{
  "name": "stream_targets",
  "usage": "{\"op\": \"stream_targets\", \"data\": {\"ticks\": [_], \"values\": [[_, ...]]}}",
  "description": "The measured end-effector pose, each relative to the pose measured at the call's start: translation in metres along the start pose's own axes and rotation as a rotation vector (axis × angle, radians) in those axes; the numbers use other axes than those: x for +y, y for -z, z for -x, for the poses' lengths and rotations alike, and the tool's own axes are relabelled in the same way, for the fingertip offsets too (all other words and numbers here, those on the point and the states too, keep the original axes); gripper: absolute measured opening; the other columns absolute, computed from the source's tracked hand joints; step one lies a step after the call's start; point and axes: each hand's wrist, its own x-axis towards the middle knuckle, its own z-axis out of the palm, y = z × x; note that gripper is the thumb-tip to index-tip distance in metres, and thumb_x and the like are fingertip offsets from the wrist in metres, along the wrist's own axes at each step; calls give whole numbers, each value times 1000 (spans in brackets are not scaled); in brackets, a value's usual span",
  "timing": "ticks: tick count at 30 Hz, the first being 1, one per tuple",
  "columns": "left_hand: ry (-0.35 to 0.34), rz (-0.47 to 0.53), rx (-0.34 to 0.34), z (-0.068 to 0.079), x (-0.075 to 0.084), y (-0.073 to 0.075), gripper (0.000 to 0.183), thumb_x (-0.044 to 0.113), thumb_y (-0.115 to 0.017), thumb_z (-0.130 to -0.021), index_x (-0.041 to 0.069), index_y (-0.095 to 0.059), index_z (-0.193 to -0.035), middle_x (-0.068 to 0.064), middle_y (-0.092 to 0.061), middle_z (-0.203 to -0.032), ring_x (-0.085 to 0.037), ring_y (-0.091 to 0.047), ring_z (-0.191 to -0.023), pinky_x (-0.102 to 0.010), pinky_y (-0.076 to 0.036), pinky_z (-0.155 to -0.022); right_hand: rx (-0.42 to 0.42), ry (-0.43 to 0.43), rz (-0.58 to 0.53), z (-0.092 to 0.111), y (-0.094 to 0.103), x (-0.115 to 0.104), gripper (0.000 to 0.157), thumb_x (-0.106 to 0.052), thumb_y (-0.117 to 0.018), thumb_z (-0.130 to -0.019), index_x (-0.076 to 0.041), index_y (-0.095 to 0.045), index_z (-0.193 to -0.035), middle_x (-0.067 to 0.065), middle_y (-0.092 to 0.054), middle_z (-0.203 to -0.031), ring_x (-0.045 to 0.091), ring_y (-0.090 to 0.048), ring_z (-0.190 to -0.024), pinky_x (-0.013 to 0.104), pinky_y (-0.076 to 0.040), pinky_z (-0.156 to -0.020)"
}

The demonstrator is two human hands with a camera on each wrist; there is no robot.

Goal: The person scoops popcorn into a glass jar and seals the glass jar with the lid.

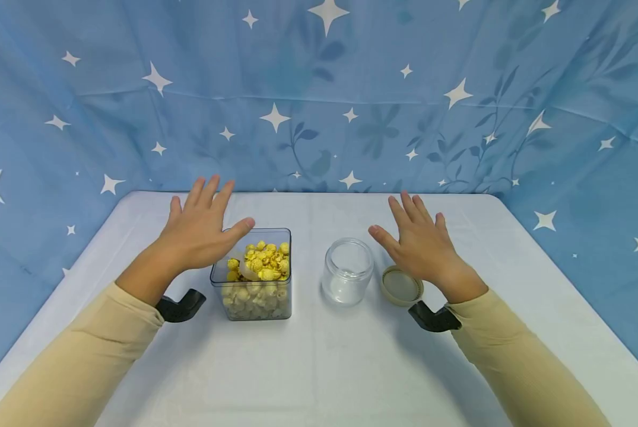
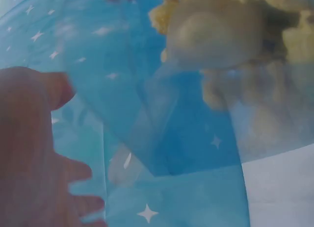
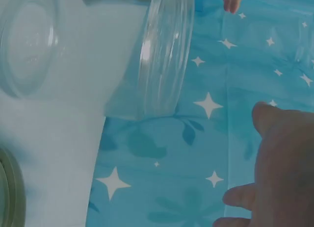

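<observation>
Yellow popcorn (image 1: 267, 258) sits in a clear box (image 1: 273, 235), with some cloudy thing (image 1: 249, 271) in among it, can't really tell what. Left hand (image 1: 198, 232) is up by the box's left side, fingers spread, not gripping anything. Just right of the box there's a glass-clear jar (image 1: 346, 274), upright with its top off, and the lid (image 1: 402, 286) lies beside it. Right hand (image 1: 419, 242) is up near those two, fingers splayed, holding nothing. It's all on a white table (image 1: 308, 367).
</observation>
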Motion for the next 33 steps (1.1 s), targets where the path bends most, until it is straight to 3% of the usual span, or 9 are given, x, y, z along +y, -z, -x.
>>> {"op": "stream_targets", "data": {"ticks": [7,13,18,24,33], "values": [[-103,283,28,16,-15,-4,67,52,-47,-87,15,-29,-140,-8,-14,-147,-33,-14,-131,-62,-20,-96,90,109,-159,8,-6,-8,78,-59,-42,-86,-4,-28,-140,15,-23,-143,35,-24,-128,59,-21,-98],[-107,372,-16,28,-30,-8,61,52,-53,-84,19,-40,-134,-1,-36,-137,-25,-38,-120,-48,-34,-94,94,230,-242,17,-12,-26,87,-64,-57,-74,-12,-32,-139,3,-29,-142,24,-27,-128,48,-25,-101],[-72,385,-58,33,-37,-10,59,54,-54,-82,18,-47,-129,-1,-49,-121,-20,-51,-103,-40,-45,-83,107,323,-263,14,-14,-46,92,-67,-59,-69,-12,-34,-138,1,-34,-139,20,-29,-127,45,-27,-101],[-20,422,-89,33,-42,-14,52,53,-57,-80,15,-57,-116,0,-57,-92,-15,-54,-83,-33,-46,-70,-13,426,-279,7,-15,-78,93,-70,-56,-69,-13,-32,-139,-2,-33,-139,13,-30,-126,35,-30,-101],[62,608,-154,33,-48,-17,49,52,-56,-82,13,-58,-113,-6,-61,-102,-19,-59,-83,-38,-49,-76,-293,352,-317,-18,-15,-107,102,-65,-67,-61,-18,-25,-142,-3,-36,-137,10,-37,-121,31,-36,-96]]}}
